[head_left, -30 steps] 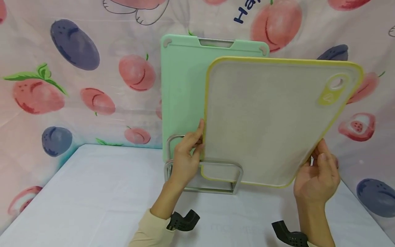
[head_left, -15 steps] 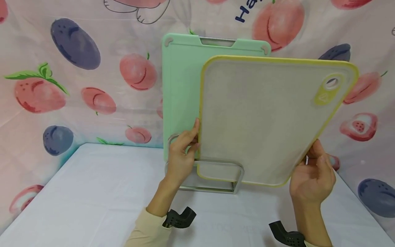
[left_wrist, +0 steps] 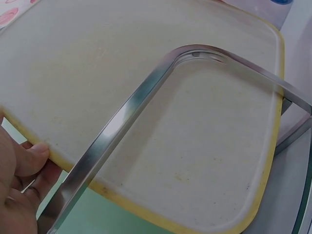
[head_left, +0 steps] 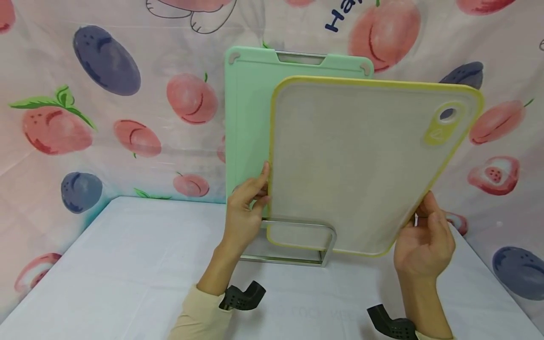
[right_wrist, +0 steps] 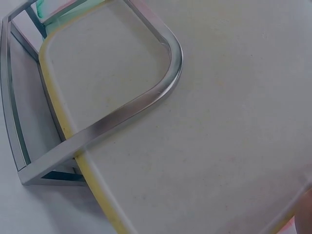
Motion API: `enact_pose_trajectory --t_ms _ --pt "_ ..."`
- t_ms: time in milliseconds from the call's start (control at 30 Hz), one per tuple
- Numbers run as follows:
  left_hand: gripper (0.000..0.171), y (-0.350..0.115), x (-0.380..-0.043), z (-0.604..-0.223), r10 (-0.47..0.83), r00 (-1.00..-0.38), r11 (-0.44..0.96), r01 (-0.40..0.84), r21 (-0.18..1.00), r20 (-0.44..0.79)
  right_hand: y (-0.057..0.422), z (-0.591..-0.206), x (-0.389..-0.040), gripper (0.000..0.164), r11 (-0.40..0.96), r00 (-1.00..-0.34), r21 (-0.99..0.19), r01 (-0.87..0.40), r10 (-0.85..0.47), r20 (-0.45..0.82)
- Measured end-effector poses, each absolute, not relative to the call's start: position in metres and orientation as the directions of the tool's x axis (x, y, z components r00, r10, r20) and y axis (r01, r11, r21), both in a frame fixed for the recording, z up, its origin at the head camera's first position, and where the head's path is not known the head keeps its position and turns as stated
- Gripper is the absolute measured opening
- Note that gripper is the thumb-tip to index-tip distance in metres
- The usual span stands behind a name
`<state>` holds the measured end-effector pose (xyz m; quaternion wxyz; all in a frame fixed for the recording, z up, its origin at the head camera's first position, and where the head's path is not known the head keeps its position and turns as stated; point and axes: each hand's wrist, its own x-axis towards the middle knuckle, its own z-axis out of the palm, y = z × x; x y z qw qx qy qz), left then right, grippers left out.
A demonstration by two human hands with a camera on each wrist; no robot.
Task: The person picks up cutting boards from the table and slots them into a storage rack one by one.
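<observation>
A white cutting board (head_left: 352, 165) with a yellow rim and a hanging hole stands behind the front bar of a metal rack (head_left: 297, 223), jutting out to the right. My left hand (head_left: 243, 208) pinches its left edge; in the left wrist view the thumb (left_wrist: 36, 153) lies over the yellow rim. At the lower right edge, my right hand (head_left: 425, 241) holds the board with its fingertips partly behind it. In the right wrist view, the rack's curved bar (right_wrist: 156, 92) crosses the board's face. A green cutting board (head_left: 248, 118) stands upright in the rack behind the white one.
The rack rests on a table with a white cloth (head_left: 127, 264). Behind it hangs a curtain (head_left: 148, 56) printed with fruit. Each wrist wears a black camera mount, the left one (head_left: 242, 297) close to the rack's front.
Both hands have shifted the white board to the left, so it overlaps more of the green board. The rack and the green board stay in place.
</observation>
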<state>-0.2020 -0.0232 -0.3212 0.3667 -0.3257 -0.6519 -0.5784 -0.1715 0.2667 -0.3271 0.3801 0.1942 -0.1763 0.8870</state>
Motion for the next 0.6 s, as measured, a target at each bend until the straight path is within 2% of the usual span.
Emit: enact_pose_trajectory --t_ms 233,600 --pt "0.071 -0.030 -0.203 -0.322 0.015 -0.551 0.086 0.832 0.548 0.834 0.266 -0.328 -0.171 0.031 -0.706 -0.661 -0.140 -0.694 0.549 0.511" --pt "0.067 -0.039 -0.199 -0.317 0.008 -0.576 0.046 0.817 0.575 0.817 0.259 -0.332 -0.172 0.028 -0.671 -0.639 -0.186 -0.718 0.529 0.559"
